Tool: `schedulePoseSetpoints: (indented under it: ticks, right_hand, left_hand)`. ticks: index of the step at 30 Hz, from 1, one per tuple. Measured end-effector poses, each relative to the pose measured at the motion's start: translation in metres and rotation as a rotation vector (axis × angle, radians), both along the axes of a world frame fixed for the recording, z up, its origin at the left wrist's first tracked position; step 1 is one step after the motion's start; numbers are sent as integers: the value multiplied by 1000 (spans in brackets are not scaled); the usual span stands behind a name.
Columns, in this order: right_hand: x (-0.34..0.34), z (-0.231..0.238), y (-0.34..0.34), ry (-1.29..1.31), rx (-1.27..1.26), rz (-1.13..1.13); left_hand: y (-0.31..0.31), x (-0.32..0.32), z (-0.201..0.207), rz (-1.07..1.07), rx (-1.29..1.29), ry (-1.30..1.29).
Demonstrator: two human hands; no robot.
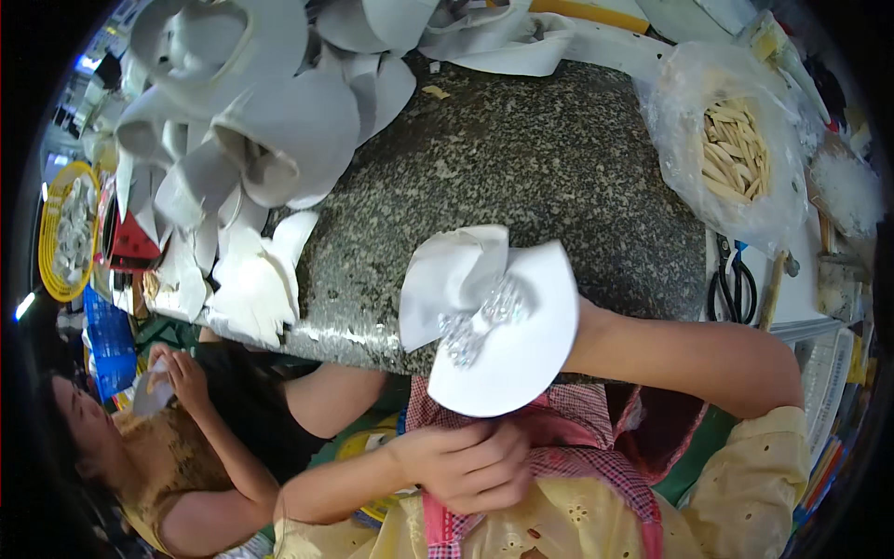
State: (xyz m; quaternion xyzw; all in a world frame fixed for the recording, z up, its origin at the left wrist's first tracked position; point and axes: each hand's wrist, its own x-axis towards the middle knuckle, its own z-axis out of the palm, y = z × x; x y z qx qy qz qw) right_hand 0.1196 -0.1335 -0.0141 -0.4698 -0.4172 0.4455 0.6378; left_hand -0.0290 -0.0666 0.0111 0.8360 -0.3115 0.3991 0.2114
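A white curved piece that looks like a shoe upper (521, 373), with a sparkling clear-stone bow (480, 321) across its middle, is held up over the near edge of the dark speckled stone slab (521, 140). My right forearm (652, 359) comes in from the right and ends behind this piece, which hides the hand and fingers holding it. Just below the piece, in front of my apron, my left hand (475, 466) is closed with its fingers curled. Whatever those fingers hold, if anything, is hidden.
White uppers (312, 121) are heaped at the far left of the slab. A clear plastic bag (684, 121) of pale strips (736, 154) lies at the far right, near black-handled scissors (736, 289). A co-worker (214, 438) sits at the left, beside a blue basket (110, 340).
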Motion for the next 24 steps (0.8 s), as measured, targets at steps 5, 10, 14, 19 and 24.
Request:
schedulePoseSetpoints:
  ticks: [5, 10, 14, 19, 24]
  right_hand:
    - [9, 14, -20, -1642, -77, 177]
    - [-2, 22, -10, -1344, -86, -64]
    - [-23, 14, -3, -1380, -27, -208]
    - [-27, 2, -16, -1571, -49, -249]
    - [-35, -24, -23, -1604, 190, -457]
  left_hand:
    - [38, 24, 11, 477, 364, 503]
    - [44, -6, -7, 639, 472, 388]
    - [36, -23, -21, 649, 437, 384]
    - [26, -31, -36, 678, 405, 371]
    - [27, -32, -36, 666, 378, 414]
